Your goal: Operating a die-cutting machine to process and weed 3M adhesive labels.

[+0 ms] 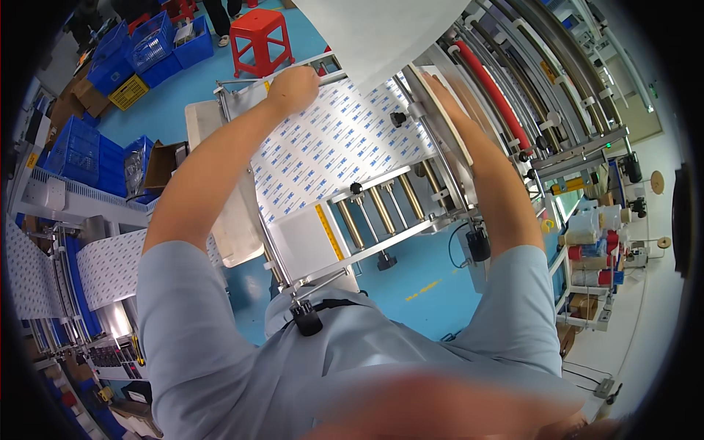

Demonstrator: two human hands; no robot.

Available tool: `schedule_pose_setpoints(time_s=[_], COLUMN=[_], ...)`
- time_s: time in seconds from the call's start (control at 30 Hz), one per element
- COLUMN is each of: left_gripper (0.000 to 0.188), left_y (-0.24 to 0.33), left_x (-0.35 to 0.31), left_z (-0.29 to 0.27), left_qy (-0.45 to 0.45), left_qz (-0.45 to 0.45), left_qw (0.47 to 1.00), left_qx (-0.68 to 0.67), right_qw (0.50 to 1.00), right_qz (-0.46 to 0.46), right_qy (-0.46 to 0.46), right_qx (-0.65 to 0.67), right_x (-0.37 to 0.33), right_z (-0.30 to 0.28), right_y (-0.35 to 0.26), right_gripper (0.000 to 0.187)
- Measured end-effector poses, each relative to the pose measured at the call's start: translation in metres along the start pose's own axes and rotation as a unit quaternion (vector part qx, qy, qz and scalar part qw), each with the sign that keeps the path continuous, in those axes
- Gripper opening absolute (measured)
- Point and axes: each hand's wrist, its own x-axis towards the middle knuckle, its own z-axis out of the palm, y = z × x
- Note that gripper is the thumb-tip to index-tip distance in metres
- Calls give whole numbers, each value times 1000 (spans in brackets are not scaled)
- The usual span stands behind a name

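Printed sheet is laid flat, white sheet above it is not; near the printed sheet's far end, grips of left hand and right hand cannot be determined.

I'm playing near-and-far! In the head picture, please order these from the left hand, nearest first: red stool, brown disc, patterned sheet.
1. Patterned sheet: right beside the left hand.
2. Red stool: beyond, upper left.
3. Brown disc: far right side.

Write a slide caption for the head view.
Left hand curled at the far edge of a blue-printed white sheet on a roller machine, right hand beside a pale panel.
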Motion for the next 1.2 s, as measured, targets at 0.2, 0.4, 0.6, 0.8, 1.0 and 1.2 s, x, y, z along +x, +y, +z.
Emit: schedule_pose_setpoints(time_s=[0.2,0.4,0.6,0.8,1.0,1.2], left_gripper=[20,16,19,25,42,62], left_y=[-2,-22,-22,-23,-31,-23], left_x=[-1,14,23,13,-1,-8], left_z=[1,12,13,2,9,7], left_qy=[8,46,19,-26,19,-26], left_qz=[-1,108,152,114,131,183], left_qw=[1000,993,988,993,991,978], left_qx=[-8,-29,12,6,11,101], right_qw=[992,988,976,999,941,944], right_qz=[-28,-60,-98,-18,150,128], right_qy=[13,54,74,51,58,127], right_qx=[-121,129,-178,1,298,278], right_x=[-18,-18,-21,-32,-49,-109], right_z=[4,19,5,-7,-57,-102], right_y=[-6,11,4,-31,-90,-132], right_gripper=[56,60,58,56,54,41])
